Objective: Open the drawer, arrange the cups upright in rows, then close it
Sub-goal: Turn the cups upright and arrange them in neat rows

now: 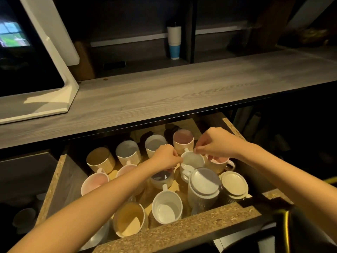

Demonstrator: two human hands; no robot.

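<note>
The drawer [182,229] stands pulled out under the counter, holding several cups. A white mug [193,159] sits upright near the middle. My left hand [165,157] pinches its left rim and my right hand [217,143] pinches its far right rim. Behind it stand upright ribbed cups [183,140], among them one at the far left [100,158]. Two cups [166,207] at the front lean toward me, one white, one tan [128,219]. Two lidded containers [204,181] stand at the front right.
A grey wood counter [164,95] runs above the drawer. A white-framed appliance [36,70] sits on it at the left. A stack of paper cups [174,41] stands on a back shelf. Dark open shelving lies to the right of the drawer.
</note>
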